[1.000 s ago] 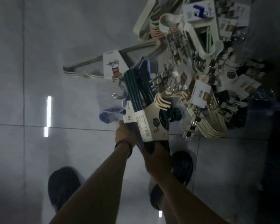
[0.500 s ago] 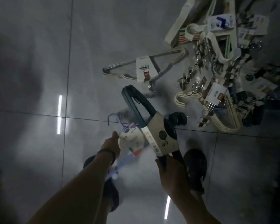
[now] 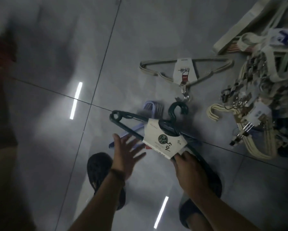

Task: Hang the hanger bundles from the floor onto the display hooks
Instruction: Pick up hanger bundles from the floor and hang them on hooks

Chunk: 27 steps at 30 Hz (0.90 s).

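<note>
Green hanger bundle [image 3: 163, 141] in grip of right hand [image 3: 188, 167], left hand [image 3: 125, 155] splayed

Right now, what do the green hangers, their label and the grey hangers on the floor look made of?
Green hangers: moulded plastic, likely; the thick dark-green hook is one piece with the body. Label: matte white card, printed and wrapped around them. Grey hangers: slim bodies, perhaps coated wire or plastic; their hooks shine like bare metal.
</note>
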### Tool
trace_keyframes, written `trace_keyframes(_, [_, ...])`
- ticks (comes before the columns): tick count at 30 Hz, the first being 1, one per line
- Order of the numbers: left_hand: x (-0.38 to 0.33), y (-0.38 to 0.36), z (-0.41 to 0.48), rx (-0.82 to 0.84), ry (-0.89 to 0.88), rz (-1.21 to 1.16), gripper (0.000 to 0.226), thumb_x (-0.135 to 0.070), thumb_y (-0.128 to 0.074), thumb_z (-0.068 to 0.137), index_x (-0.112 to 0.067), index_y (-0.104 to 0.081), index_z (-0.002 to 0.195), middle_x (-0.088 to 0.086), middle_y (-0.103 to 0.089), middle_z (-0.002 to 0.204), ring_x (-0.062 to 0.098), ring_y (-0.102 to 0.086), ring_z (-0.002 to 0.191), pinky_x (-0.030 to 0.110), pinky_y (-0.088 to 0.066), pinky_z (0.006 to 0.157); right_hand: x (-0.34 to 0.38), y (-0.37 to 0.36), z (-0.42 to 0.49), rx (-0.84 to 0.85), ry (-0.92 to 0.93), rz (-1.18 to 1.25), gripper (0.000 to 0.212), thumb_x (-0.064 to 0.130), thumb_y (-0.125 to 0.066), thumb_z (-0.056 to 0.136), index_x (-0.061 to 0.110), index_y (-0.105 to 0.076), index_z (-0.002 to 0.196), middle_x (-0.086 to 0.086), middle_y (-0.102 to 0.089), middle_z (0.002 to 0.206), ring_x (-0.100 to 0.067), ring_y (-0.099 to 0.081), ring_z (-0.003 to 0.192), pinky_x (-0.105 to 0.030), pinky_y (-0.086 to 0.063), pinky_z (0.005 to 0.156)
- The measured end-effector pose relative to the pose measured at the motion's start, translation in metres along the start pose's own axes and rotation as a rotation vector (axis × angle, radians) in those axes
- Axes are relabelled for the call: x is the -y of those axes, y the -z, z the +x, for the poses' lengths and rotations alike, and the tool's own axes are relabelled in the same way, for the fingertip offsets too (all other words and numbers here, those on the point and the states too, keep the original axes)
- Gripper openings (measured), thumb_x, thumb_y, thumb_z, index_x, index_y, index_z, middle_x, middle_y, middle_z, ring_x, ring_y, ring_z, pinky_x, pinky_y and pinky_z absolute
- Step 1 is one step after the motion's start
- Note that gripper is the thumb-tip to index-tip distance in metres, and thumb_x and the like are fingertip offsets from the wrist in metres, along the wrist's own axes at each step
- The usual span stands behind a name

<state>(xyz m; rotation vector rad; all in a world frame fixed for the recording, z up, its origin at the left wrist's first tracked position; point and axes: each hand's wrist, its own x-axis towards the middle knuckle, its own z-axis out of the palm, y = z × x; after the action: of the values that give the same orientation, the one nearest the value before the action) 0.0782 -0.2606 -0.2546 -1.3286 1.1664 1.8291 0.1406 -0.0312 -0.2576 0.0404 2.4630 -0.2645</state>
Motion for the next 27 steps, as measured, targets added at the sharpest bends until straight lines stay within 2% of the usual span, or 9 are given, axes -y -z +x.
trace_keyframes(3, [0.021,-0.014,-0.016,0.004,0.062,-0.068,0.093,-0.077,-0.077,0.074,-0.023,-0.054,0.146,0.011,-0.073,0.133,0.034,-0.074,0.117,0.053,-0.061,0.096,0.006,0.01,0.009,0.115,0.122,-0.084,0.033,0.027,-0.078,0.09,0.028,-0.065,0.12,-0.006,-0.058,0.123,-0.023,-0.063,0.101,-0.033,-0.059,0.077])
trace_keyframes(6, [0.038,-0.029,-0.011,-0.106,0.062,-0.212,0.05,-0.032,-0.067,0.103,-0.021,-0.047,0.148,0.014,-0.074,0.132,0.038,-0.073,0.117,0.058,-0.061,0.095,0.01,0.024,0.02,0.099,0.231,-0.126,0.045,0.025,-0.088,0.078,0.023,-0.069,0.119,-0.008,-0.059,0.124,-0.023,-0.066,0.1,-0.033,-0.06,0.073])
trace_keyframes(8, [0.039,-0.036,-0.003,-0.112,0.067,-0.308,0.043,-0.019,-0.059,0.107,-0.018,-0.047,0.148,0.017,-0.071,0.135,0.04,-0.072,0.118,0.056,-0.063,0.089,0.006,0.033,0.026,0.139,0.28,-0.09,0.049,0.029,-0.079,0.089,0.021,-0.062,0.134,-0.005,-0.055,0.136,-0.022,-0.063,0.115,-0.032,-0.058,0.088])
trace_keyframes(10, [0.037,-0.043,0.005,-0.144,0.072,-0.383,0.043,-0.013,-0.058,0.107,-0.017,-0.046,0.148,0.019,-0.07,0.135,0.039,-0.073,0.115,0.054,-0.065,0.082,-0.001,0.045,0.029,0.155,0.311,0.018,0.041,0.029,-0.066,0.098,0.019,-0.061,0.138,-0.002,-0.057,0.137,-0.019,-0.062,0.12,-0.03,-0.055,0.095])
trace_keyframes(14, [0.041,-0.057,0.022,-0.258,0.079,-0.43,0.043,-0.005,-0.057,0.106,-0.014,-0.045,0.147,0.019,-0.068,0.137,0.039,-0.071,0.116,0.057,-0.062,0.09,-0.008,0.066,0.039,-0.101,0.284,0.204,0.017,0.025,-0.064,0.094,0.016,-0.067,0.109,-0.001,-0.064,0.109,-0.018,-0.065,0.096,-0.034,-0.062,0.076])
trace_keyframes(16, [0.049,-0.06,0.028,-0.324,0.159,-0.358,0.039,-0.003,-0.059,0.103,-0.006,-0.05,0.141,0.022,-0.068,0.133,0.039,-0.072,0.114,0.05,-0.064,0.088,-0.005,0.07,0.063,-0.122,0.168,0.194,0.03,0.03,-0.071,0.09,0.016,-0.061,0.114,-0.005,-0.06,0.114,-0.023,-0.061,0.102,-0.038,-0.058,0.079])
trace_keyframes(21, [0.057,-0.065,0.04,-0.369,0.285,-0.33,0.032,-0.01,-0.068,0.095,-0.01,-0.059,0.126,0.017,-0.069,0.12,0.035,-0.071,0.109,0.043,-0.064,0.085,0.012,0.066,0.136,0.255,-0.007,0.198,0.086,0.054,-0.076,0.086,0.015,-0.039,0.152,-0.013,-0.046,0.149,-0.034,-0.048,0.135,-0.047,-0.046,0.108])
trace_keyframes(24, [0.055,-0.065,0.049,-0.294,0.286,-0.43,0.042,-0.017,-0.065,0.094,-0.017,-0.06,0.136,0.015,-0.067,0.131,0.036,-0.062,0.126,0.051,-0.053,0.108,0.029,0.055,0.156,0.466,-0.012,0.26,0.081,0.063,-0.077,0.081,0.022,-0.049,0.145,-0.007,-0.06,0.141,-0.03,-0.06,0.125,-0.046,-0.051,0.104])
trace_keyframes(27, [0.067,-0.065,0.059,-0.288,0.243,-0.541,0.049,-0.01,-0.06,0.09,-0.016,-0.063,0.138,0.01,-0.068,0.134,0.034,-0.061,0.132,0.051,-0.047,0.116,0.035,0.039,0.163,0.472,0.006,0.175,0.085,0.077,-0.075,0.064,0.026,-0.059,0.131,-0.002,-0.07,0.128,-0.028,-0.067,0.112,-0.047,-0.056,0.098])
